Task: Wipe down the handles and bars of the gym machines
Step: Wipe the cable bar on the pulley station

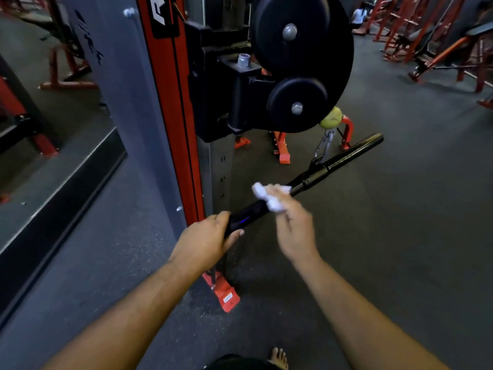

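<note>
Head view, looking down across a gym. Dark rubber floor fills the lower and right field. At left, a wall mirror in a dark frame reflects red equipment. Centre, the red and grey upright of a cable machine rises from a red foot bolted at floor level; numbered holes run down its grey face. A black carriage on the upright carries a large black pulley and, just below it, a smaller black pulley. Further red frames and benches stand at upper right, well apart from the machine.

A straight black bar runs diagonally from lower left to upper right in front of the upright. Near its midpoint it hangs from a metal carabiner, which sits under a yellow-green ball stop beside the smaller pulley.

Left hand is curled round the near end of the bar, thumb along its underside. Right hand holds a crumpled white cloth in its fingers and presses it against the bar just beyond the left hand, between that hand and the carabiner; the right hand is motion-blurred. A bare foot shows at the bottom edge.
</note>
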Motion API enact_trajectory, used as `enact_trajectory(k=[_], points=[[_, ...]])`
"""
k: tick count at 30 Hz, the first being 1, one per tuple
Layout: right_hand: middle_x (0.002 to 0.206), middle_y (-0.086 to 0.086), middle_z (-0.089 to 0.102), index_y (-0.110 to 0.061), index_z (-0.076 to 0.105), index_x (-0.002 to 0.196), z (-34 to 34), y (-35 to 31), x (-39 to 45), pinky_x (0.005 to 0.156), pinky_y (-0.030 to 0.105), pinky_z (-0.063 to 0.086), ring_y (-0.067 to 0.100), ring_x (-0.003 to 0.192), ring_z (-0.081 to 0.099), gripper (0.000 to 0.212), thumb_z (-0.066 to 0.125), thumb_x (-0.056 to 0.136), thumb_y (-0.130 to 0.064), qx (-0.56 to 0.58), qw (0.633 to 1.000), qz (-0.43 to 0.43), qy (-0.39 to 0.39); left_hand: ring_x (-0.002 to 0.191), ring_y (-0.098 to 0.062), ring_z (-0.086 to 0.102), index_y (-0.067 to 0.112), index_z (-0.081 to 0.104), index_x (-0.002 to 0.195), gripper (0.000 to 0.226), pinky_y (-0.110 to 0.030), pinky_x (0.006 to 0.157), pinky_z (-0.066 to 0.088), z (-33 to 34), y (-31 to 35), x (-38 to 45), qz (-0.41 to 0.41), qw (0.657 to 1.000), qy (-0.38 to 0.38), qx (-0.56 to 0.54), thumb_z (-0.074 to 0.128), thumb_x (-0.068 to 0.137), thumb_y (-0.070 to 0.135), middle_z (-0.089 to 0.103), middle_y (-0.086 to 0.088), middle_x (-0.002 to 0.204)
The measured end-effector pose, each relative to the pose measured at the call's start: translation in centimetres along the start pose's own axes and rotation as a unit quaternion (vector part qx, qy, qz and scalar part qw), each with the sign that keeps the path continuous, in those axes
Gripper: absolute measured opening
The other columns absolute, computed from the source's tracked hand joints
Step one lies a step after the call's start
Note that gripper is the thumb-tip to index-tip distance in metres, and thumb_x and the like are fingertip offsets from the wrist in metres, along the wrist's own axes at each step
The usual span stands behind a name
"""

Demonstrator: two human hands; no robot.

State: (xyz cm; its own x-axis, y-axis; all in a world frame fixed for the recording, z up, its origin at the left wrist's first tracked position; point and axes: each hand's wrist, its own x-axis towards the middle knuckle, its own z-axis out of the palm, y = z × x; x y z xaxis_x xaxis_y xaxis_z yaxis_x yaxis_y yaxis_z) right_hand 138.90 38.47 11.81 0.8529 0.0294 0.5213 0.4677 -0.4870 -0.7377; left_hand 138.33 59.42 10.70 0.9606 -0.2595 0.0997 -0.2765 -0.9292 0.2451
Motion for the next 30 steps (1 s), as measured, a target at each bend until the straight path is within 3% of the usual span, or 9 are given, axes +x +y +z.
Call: enact_trajectory(k=[2, 6, 10, 13, 16, 19, 22, 26, 30], points=[[0.142, 0.003, 0.060, -0.007, 0.063, 0.136, -1.6, 1.4, 2.0, 0.118, 0.041, 0.038, 0.014, 0.139, 0.050, 0.038, 0.051, 0.100, 0.000, -0.061, 0.993, 0.053, 0.080, 0.090, -0.023, 0.068, 0.027, 0.049, 0.131, 0.051, -0.040, 0.069, 0.056, -0.1, 0.0, -0.1, 0.006, 1.000, 0.003, -0.013, 0.039, 0.100, 0.066, 0.066, 0.001, 0.109], [0.153, 0.004, 0.049, -0.006, 0.060, 0.138, 0.4, 2.9, 1.2, 0.123, 0.051, 0.025, 0.027, 0.150, 0.034, 0.046, 0.043, 0.096, -0.001, -0.181, 0.983, 0.041, -0.016, 0.092, -0.024, 0.068, 0.028, 0.049, 0.130, 0.050, -0.042, 0.071, 0.057, 0.1, -0.1, -0.4, 0.005, 0.999, -0.018, -0.031, 0.041, 0.100, 0.066, 0.067, 0.000, 0.110], [0.156, 0.002, 0.041, -0.006, 0.059, 0.141, 3.8, -0.1, -4.0, 0.125, 0.036, 0.024, 0.021, 0.153, 0.028, 0.054, 0.047, 0.091, 0.012, -0.092, 0.994, 0.015, -0.057, 0.089, -0.026, 0.067, 0.025, 0.049, 0.120, 0.042, -0.040, 0.065, 0.052, 0.4, -0.2, -0.6, 0.015, 0.999, -0.017, -0.029, 0.044, 0.100, 0.062, 0.067, -0.002, 0.104], [0.153, 0.004, 0.048, -0.004, 0.059, 0.140, 2.8, -1.1, -5.9, 0.123, 0.034, 0.028, 0.020, 0.150, 0.034, 0.059, 0.050, 0.088, 0.023, -0.017, 0.993, -0.022, -0.113, 0.089, -0.027, 0.067, 0.024, 0.049, 0.119, 0.041, -0.043, 0.068, 0.055, 0.6, -0.2, -1.0, 0.015, 0.999, -0.017, -0.027, 0.043, 0.100, 0.061, 0.068, -0.003, 0.105], [0.151, 0.006, 0.051, -0.002, 0.057, 0.140, -0.5, 0.0, -3.5, 0.123, 0.040, 0.030, 0.024, 0.147, 0.040, 0.059, 0.050, 0.087, 0.023, -0.042, 0.998, -0.026, -0.041, 0.093, -0.025, 0.068, 0.026, 0.049, 0.131, 0.049, -0.039, 0.069, 0.055, 0.6, 0.4, -1.2, 0.009, 0.999, -0.008, -0.030, 0.041, 0.100, 0.064, 0.067, -0.001, 0.110], [0.156, 0.012, 0.044, -0.004, 0.053, 0.146, -2.5, 2.0, 0.5, 0.125, 0.039, 0.024, 0.029, 0.151, 0.031, 0.050, 0.048, 0.098, 0.007, -0.100, 0.994, 0.039, 0.021, 0.096, -0.022, 0.067, 0.027, 0.045, 0.139, 0.055, -0.037, 0.071, 0.054, 0.8, 1.3, -1.3, -0.009, 0.999, -0.015, -0.033, 0.040, 0.101, 0.065, 0.067, -0.001, 0.115], [0.158, 0.015, 0.040, -0.003, 0.052, 0.145, -1.2, 3.6, 0.8, 0.122, 0.051, 0.026, 0.032, 0.153, 0.024, 0.052, 0.046, 0.095, 0.008, -0.136, 0.989, 0.039, -0.031, 0.100, -0.028, 0.068, 0.026, 0.046, 0.139, 0.055, -0.043, 0.077, 0.056, 1.2, 2.3, -1.5, -0.034, 0.998, -0.032, -0.032, 0.040, 0.100, 0.065, 0.067, -0.005, 0.117], [0.158, 0.010, 0.039, -0.003, 0.053, 0.145, 1.0, 2.6, -4.1, 0.124, 0.043, 0.026, 0.029, 0.153, 0.026, 0.053, 0.040, 0.093, 0.001, -0.057, 0.996, -0.019, -0.069, 0.098, -0.031, 0.068, 0.022, 0.050, 0.131, 0.048, -0.043, 0.073, 0.054, 1.5, 3.3, -1.7, -0.048, 0.998, -0.019, -0.025, 0.047, 0.101, 0.059, 0.069, -0.007, 0.114], [0.155, 0.011, 0.046, -0.001, 0.054, 0.143, -0.2, 1.7, -7.0, 0.124, 0.040, 0.027, 0.027, 0.151, 0.033, 0.058, 0.046, 0.089, 0.018, 0.039, 0.985, -0.063, -0.156, 0.096, -0.031, 0.068, 0.022, 0.049, 0.126, 0.043, -0.045, 0.073, 0.054, 1.9, 3.9, -2.0, -0.066, 0.998, -0.014, -0.020, 0.047, 0.101, 0.058, 0.069, -0.006, 0.113]])
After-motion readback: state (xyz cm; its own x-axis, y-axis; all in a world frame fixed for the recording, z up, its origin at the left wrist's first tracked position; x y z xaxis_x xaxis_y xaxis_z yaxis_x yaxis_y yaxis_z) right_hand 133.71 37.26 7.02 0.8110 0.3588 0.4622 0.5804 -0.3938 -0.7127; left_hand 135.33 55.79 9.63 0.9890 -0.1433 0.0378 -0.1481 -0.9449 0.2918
